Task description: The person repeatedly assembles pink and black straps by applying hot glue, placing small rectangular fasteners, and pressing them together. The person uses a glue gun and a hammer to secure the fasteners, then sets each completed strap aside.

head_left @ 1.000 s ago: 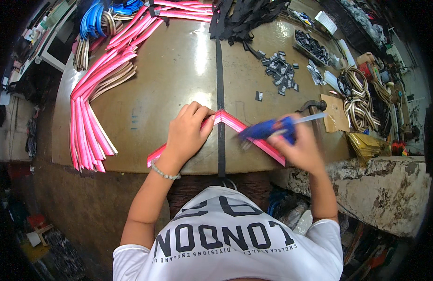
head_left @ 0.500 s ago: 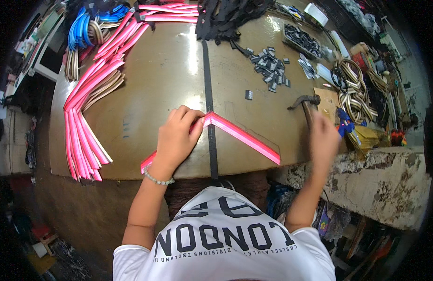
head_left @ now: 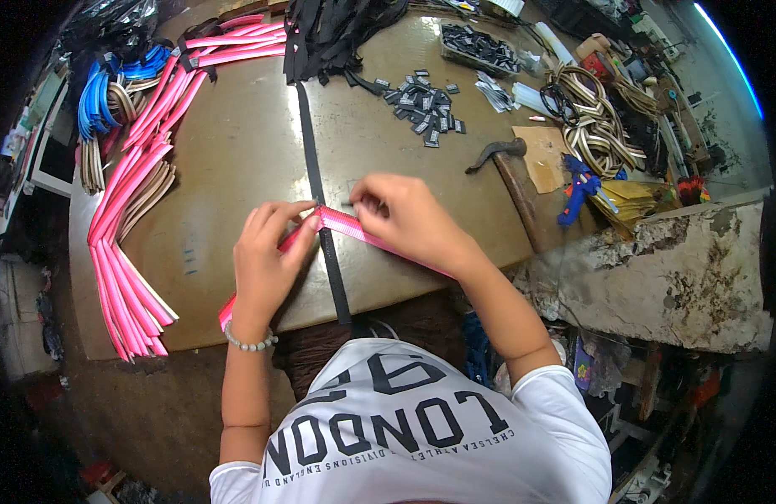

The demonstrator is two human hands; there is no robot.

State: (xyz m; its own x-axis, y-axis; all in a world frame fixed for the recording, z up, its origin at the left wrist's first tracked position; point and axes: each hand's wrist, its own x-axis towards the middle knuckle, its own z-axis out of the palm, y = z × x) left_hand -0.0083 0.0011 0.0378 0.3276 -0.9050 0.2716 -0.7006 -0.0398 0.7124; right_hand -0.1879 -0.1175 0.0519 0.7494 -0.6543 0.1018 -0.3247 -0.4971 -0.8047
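A pink, light-edged strap (head_left: pixel 343 223) lies bent at a peak across a long black strip (head_left: pixel 331 267) on the table. My left hand (head_left: pixel 270 248), with a beaded bracelet at its wrist, pinches the pink strap just left of the bend. Over the strap's right arm is my right hand (head_left: pixel 413 218), its fingers curled together close to the bend. What sits between the right fingers is hidden; a small dark edge shows beside their tips.
Pink straps (head_left: pixel 123 290) are stacked at the left, near blue coils (head_left: pixel 94 105). Black strips (head_left: pixel 329 38) heap at the far edge. Small dark tags (head_left: pixel 426 105) lie loose near a full box (head_left: pixel 480 50). A hammer (head_left: pixel 514 181) and blue glue gun (head_left: pixel 579 189) are at the right.
My right hand has come left from beside the hammer to the strap's bend. The lone dark tag no longer shows. My left hand keeps its pinch; the view has shifted.
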